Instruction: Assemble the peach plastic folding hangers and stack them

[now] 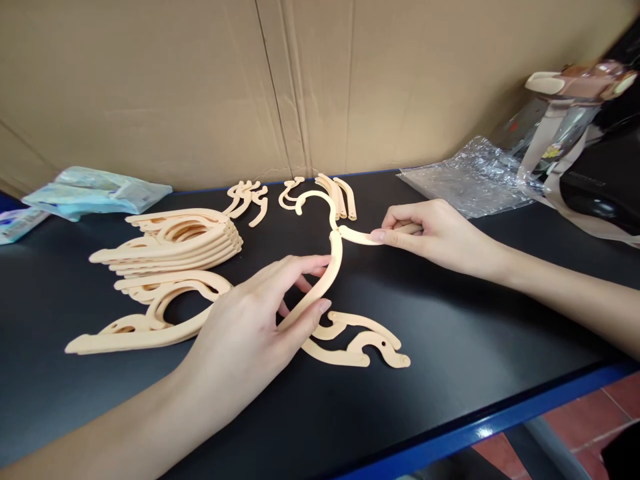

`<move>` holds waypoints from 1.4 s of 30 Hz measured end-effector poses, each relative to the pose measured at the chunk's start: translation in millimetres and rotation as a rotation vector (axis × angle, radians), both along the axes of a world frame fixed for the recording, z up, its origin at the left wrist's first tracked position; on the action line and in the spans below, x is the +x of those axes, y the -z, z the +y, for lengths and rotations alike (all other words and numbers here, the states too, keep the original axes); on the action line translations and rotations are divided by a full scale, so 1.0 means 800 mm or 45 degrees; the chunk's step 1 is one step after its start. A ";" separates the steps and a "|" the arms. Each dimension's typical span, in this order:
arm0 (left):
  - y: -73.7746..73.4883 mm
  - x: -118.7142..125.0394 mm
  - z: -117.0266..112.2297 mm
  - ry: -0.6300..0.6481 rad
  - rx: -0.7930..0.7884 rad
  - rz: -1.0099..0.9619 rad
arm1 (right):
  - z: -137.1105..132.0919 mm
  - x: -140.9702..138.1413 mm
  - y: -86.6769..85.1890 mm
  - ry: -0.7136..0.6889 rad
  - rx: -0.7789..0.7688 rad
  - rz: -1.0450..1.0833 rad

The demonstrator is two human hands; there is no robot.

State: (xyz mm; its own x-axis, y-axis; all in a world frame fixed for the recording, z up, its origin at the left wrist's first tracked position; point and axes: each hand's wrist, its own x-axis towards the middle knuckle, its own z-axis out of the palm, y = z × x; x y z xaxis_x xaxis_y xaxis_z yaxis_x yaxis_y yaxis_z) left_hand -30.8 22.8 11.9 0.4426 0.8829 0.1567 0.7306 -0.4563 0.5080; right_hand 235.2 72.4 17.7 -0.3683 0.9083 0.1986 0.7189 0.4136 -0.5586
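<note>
A beige plastic folding clothes hanger (335,250) is held up between my hands, its hook (319,194) curling upward from the centre. My left hand (250,320) has thumb and fingers closed around one curved arm of it. The other arm (357,236) is pinched near its outer end by my right hand (434,233). On the table beneath lie loose curved hanger parts (340,359), partly covered by my left hand. To the left, folded hangers are piled in a stack (215,257), with more folded hangers (165,340) in front.
Loose hooks (245,195) and curved arm pieces (345,198) lie toward the back of the black table (450,373). Blue-white soft packs (95,190) are at back left. A crinkled clear plastic bag (465,173) and a strapped bottle (565,120) stand right, before a cardboard wall (190,87).
</note>
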 end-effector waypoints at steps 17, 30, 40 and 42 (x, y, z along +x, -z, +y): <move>0.009 -0.010 0.013 0.296 0.305 0.159 | 0.026 0.021 0.007 -0.315 0.211 -0.249; 0.014 -0.009 0.012 0.475 0.222 0.106 | 0.031 0.038 -0.002 -0.194 0.139 -0.399; 0.012 -0.005 0.010 0.540 0.189 0.062 | 0.036 0.044 0.003 -0.162 0.239 -0.377; 0.011 -0.005 0.010 0.572 0.249 0.060 | 0.032 0.039 0.001 -0.138 0.395 -0.367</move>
